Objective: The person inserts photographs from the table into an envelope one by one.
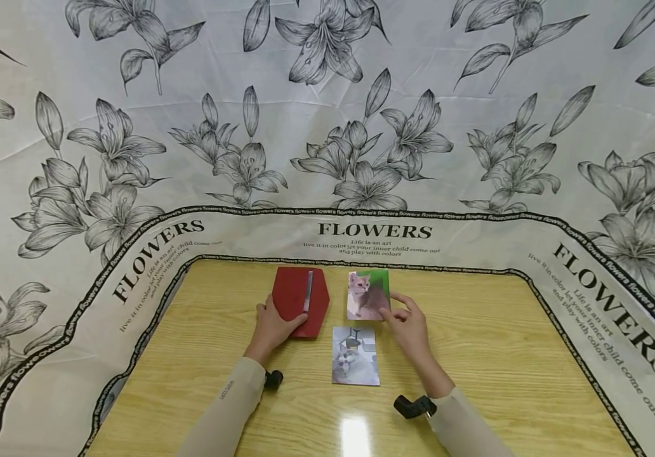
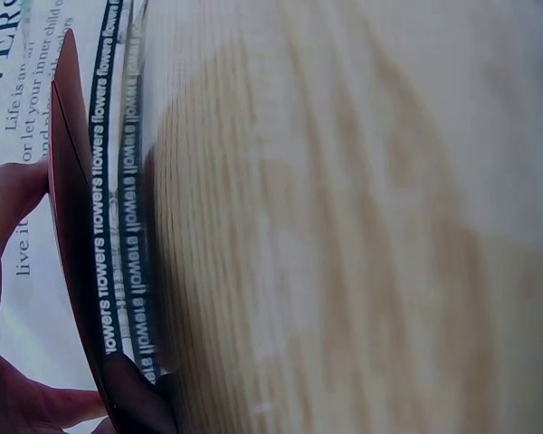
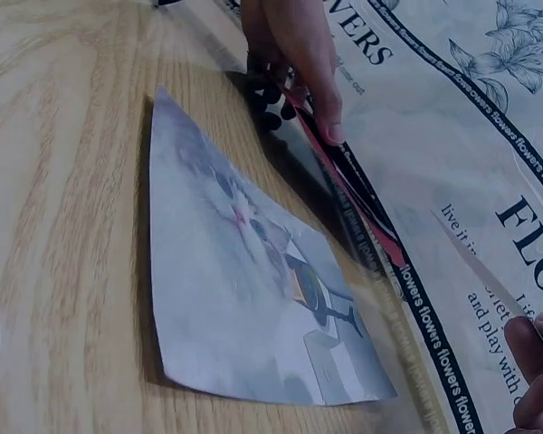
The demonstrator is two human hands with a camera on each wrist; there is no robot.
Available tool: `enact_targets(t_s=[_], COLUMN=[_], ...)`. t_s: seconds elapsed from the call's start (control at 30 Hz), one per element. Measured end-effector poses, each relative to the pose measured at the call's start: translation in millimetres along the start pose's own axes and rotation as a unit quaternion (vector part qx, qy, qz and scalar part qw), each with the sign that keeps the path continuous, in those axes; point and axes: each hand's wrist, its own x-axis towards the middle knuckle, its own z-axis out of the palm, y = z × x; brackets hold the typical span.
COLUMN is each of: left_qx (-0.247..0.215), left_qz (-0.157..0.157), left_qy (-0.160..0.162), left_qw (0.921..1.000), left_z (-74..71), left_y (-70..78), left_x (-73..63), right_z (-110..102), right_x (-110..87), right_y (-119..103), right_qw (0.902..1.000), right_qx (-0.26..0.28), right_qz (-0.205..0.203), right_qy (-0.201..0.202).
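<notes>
My left hand (image 1: 272,325) grips a red envelope (image 1: 290,293) by its lower part, thumb across the front near a pale strip that runs down it. In the left wrist view the envelope (image 2: 71,203) appears edge-on, raised off the wood, fingers on one side of it. My right hand (image 1: 409,328) pinches the lower right edge of a photo card (image 1: 366,297) of a kitten against green. From the right wrist that card (image 3: 478,268) is a thin edge. Between the hands, a second photo card (image 1: 356,362) with a grey-and-white cat lies on the table, slightly bowed.
The wood-grain table (image 1: 476,355) carries a bright glare at the front. White cloth (image 1: 327,158) with flower drawings and lettering hangs behind and along both sides. Black wrist cameras (image 1: 413,407) are strapped at both sleeves.
</notes>
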Motion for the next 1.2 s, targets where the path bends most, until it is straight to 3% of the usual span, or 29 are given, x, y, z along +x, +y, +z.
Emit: enact_targets(t_s=[0.4,0.6,1.2], left_qx=[-0.004,-0.003,0.007], left_qz=[0.006,0.004,0.003], left_qy=[0.002,0.0,0.003], left_qw=[1.0,1.0,1.0], left_z=[0.3,-0.1,-1.3], left_y=[1.9,2.9,1.8], left_x=[0.5,-1.5,-1.3], right_z=[35.4,53.7,90.6], right_x=[13.7,15.5,28.4], right_y=[-8.6,-11.2,-11.0], right_qw=[0.9994,0.9989,0.9979], right_qx=[0.027,0.037,0.051], right_qz=[0.002,0.024,0.036], right_qy=[-0.021,-0.019,-0.018])
